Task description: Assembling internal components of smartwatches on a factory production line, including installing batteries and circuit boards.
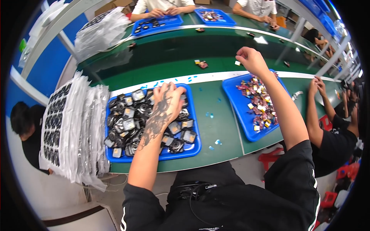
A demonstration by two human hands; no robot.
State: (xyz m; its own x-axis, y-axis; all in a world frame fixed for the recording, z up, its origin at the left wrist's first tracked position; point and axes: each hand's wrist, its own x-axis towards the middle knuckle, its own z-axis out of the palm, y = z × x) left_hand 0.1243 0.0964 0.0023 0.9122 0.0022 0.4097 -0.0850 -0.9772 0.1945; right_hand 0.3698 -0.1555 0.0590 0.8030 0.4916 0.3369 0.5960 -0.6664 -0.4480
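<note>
The green counter [216, 127] spans the work area in front of the person, and a dark green conveyor belt [162, 63] runs along its far side, behind a white edge strip. A stack of white plastic-wrapped sheets [92, 127], whose exposed left face shows rows of black parts, stands at the left end of the counter. The left blue tray [175, 155] rests on the counter beside the stack and contains a heap of black modules [123, 111] with round black bodies and grey square faces. The right blue tray [239, 111], set at an angle, contains small multicoloured components [262, 100]. The left hand [169, 99] is positioned over the far part of the left tray, fingers bent down among the modules; whether it grasps one cannot be told. The right hand [250, 59] is above the belt, beyond the right tray, with fingers curled; whether they grip anything cannot be told. A small component cluster [202, 64] lies on the belt between the hands. Blue scraps [211, 148] lie on the counter between the trays.
</note>
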